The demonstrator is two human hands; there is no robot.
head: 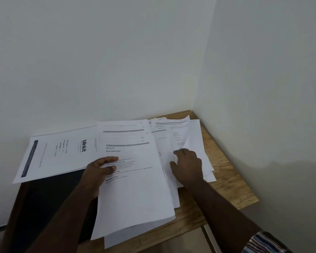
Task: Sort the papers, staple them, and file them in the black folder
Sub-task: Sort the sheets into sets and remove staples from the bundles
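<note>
I'm mid-sort: my left hand (pixel 100 170) pinches the centre stack of papers (pixel 133 179), my right hand (pixel 187 168) lies flat-fingered on the right pile (pixel 181 136). The black folder (pixel 58 194) sits lower left under the blinkit sheets (pixel 62 152); I judge stapling and filing remain, and no stapler shows.

A plain room corner: bare white walls (pixel 135 61) meet above a small wooden table (pixel 232 181) spread with printed papers (pixel 135 189).

Middle stack (pixel 133 179) lies between left sheets (pixel 58 152) (overlapping the folder (pixel 53 198)) and right pile (pixel 186 136).
</note>
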